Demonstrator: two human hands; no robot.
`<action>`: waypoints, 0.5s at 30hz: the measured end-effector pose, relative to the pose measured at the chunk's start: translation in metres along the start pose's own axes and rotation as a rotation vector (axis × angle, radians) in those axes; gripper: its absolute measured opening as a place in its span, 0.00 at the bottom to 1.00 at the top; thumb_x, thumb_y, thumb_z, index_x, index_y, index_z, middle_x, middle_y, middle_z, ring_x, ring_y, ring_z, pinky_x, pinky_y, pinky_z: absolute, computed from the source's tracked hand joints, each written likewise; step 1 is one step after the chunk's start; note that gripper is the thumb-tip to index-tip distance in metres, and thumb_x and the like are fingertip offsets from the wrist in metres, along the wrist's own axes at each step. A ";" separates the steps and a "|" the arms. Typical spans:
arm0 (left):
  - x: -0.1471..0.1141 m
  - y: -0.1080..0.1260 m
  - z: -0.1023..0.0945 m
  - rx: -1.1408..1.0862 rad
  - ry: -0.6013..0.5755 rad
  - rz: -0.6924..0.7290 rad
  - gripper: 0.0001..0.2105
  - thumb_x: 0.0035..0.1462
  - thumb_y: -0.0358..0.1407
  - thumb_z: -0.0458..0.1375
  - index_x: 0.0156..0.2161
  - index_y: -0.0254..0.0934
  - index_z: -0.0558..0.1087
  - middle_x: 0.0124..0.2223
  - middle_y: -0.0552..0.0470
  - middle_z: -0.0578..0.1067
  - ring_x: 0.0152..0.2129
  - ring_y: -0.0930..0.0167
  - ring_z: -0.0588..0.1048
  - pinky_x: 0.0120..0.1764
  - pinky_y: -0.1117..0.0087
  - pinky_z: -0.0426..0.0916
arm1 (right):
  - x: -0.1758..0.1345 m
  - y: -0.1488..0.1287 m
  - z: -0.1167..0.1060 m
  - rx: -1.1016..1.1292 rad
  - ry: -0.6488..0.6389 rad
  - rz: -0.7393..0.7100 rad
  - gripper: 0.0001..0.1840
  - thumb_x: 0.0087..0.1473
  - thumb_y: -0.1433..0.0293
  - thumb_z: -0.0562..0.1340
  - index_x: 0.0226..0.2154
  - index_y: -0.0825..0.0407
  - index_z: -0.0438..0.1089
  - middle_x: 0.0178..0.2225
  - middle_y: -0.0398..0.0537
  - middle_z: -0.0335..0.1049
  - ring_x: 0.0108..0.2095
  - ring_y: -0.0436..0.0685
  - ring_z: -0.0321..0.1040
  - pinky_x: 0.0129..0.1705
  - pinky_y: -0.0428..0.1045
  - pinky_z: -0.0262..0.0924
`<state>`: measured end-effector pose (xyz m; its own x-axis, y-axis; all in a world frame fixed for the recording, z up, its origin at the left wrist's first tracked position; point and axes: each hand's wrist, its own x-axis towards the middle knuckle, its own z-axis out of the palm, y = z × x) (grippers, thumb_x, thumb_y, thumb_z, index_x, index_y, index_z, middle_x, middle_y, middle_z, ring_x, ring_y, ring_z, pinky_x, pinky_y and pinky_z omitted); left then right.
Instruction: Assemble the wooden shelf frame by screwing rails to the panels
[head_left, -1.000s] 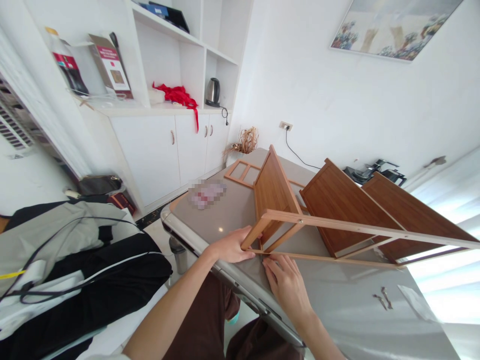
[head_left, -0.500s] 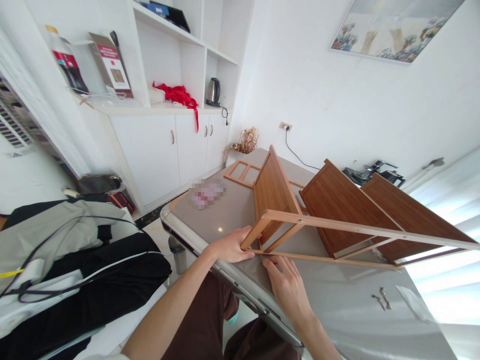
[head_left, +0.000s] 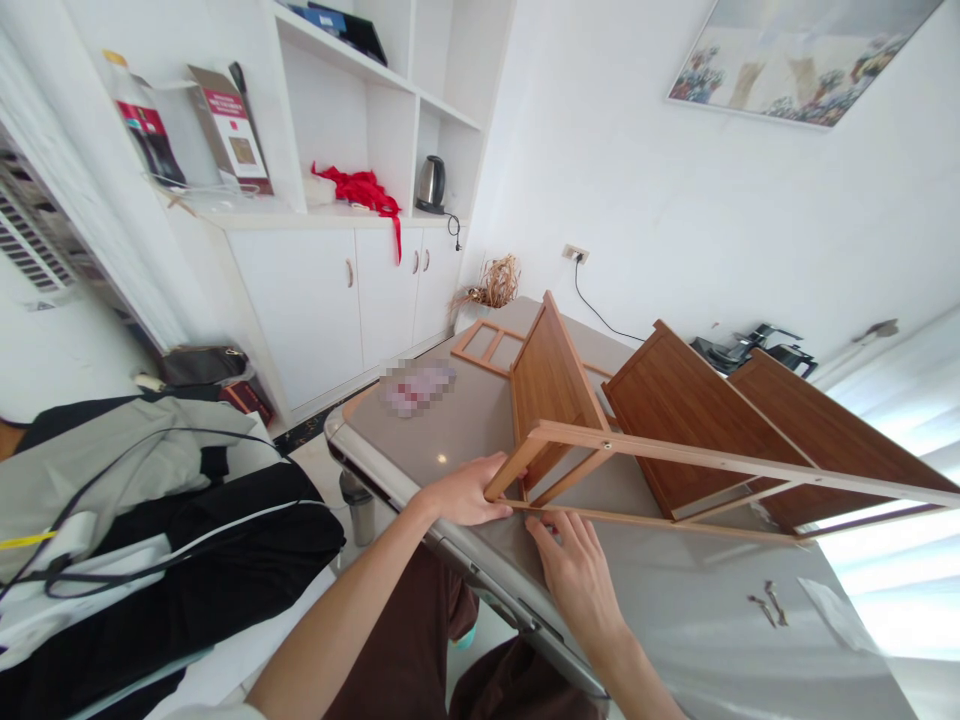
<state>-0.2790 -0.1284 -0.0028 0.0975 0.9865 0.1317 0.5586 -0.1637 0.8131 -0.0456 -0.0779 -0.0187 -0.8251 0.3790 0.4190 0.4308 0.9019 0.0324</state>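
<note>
Little has shifted this past second: the left hand [head_left: 476,492] still grasps the near end of the rack [head_left: 712,420] on the surface [head_left: 660,610], keeping work there. The right hand [head_left: 574,555] curls by the rack's lower rail, its grip unclear.

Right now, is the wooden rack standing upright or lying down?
The wooden rack lies down: its long rails run along the table and its boards stand on edge.
</note>
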 end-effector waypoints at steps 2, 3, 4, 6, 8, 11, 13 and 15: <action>0.000 0.000 0.000 0.001 0.001 -0.003 0.26 0.52 0.36 0.64 0.56 0.45 0.66 0.56 0.51 0.72 0.50 0.64 0.74 0.50 0.68 0.69 | 0.000 -0.001 -0.001 -0.012 -0.006 -0.006 0.13 0.63 0.78 0.53 0.45 0.51 0.70 0.39 0.50 0.67 0.40 0.59 0.62 0.44 0.54 0.56; 0.000 0.000 0.000 0.000 0.002 -0.005 0.26 0.52 0.36 0.64 0.57 0.45 0.66 0.56 0.52 0.73 0.50 0.64 0.74 0.50 0.67 0.69 | 0.001 -0.001 -0.002 -0.021 -0.009 -0.012 0.13 0.63 0.78 0.54 0.44 0.51 0.70 0.39 0.50 0.67 0.40 0.59 0.62 0.44 0.54 0.56; 0.000 0.000 0.000 -0.001 0.003 -0.006 0.26 0.52 0.36 0.64 0.57 0.45 0.66 0.55 0.52 0.73 0.50 0.64 0.74 0.50 0.67 0.69 | 0.001 -0.001 -0.002 -0.031 -0.011 -0.019 0.13 0.62 0.78 0.54 0.44 0.51 0.71 0.39 0.51 0.67 0.40 0.59 0.62 0.44 0.54 0.56; 0.000 0.001 0.000 0.000 0.003 -0.007 0.25 0.52 0.36 0.64 0.56 0.45 0.66 0.55 0.52 0.73 0.50 0.64 0.74 0.50 0.67 0.69 | 0.001 -0.003 -0.004 -0.054 -0.015 -0.035 0.13 0.62 0.79 0.54 0.44 0.52 0.71 0.39 0.51 0.67 0.40 0.59 0.62 0.44 0.55 0.56; 0.000 0.001 0.000 0.004 0.000 -0.010 0.26 0.52 0.36 0.64 0.57 0.45 0.66 0.55 0.52 0.73 0.50 0.64 0.74 0.50 0.67 0.69 | 0.002 -0.003 -0.005 -0.068 -0.018 -0.045 0.13 0.61 0.79 0.55 0.45 0.53 0.71 0.39 0.51 0.67 0.40 0.60 0.62 0.44 0.55 0.56; 0.000 0.002 -0.001 0.011 -0.002 -0.014 0.27 0.52 0.37 0.64 0.57 0.45 0.66 0.56 0.51 0.72 0.50 0.64 0.74 0.49 0.67 0.69 | 0.002 -0.003 -0.005 -0.058 -0.013 -0.037 0.14 0.62 0.79 0.54 0.45 0.53 0.70 0.39 0.52 0.67 0.40 0.60 0.62 0.44 0.55 0.55; 0.000 0.001 -0.001 0.012 -0.001 -0.013 0.27 0.52 0.37 0.64 0.57 0.45 0.66 0.55 0.51 0.73 0.48 0.64 0.75 0.49 0.67 0.69 | 0.002 -0.002 -0.004 -0.044 -0.004 -0.032 0.14 0.63 0.79 0.52 0.45 0.52 0.70 0.39 0.52 0.67 0.40 0.60 0.62 0.44 0.55 0.55; 0.000 0.001 -0.001 0.012 -0.002 -0.012 0.26 0.52 0.37 0.64 0.57 0.45 0.66 0.55 0.51 0.73 0.47 0.64 0.75 0.49 0.67 0.69 | 0.002 -0.001 -0.003 -0.037 -0.001 -0.031 0.14 0.63 0.78 0.52 0.44 0.52 0.70 0.39 0.51 0.67 0.39 0.59 0.61 0.44 0.55 0.55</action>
<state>-0.2790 -0.1285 -0.0014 0.0922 0.9884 0.1210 0.5699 -0.1521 0.8076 -0.0469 -0.0787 -0.0151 -0.8383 0.3515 0.4167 0.4187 0.9047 0.0791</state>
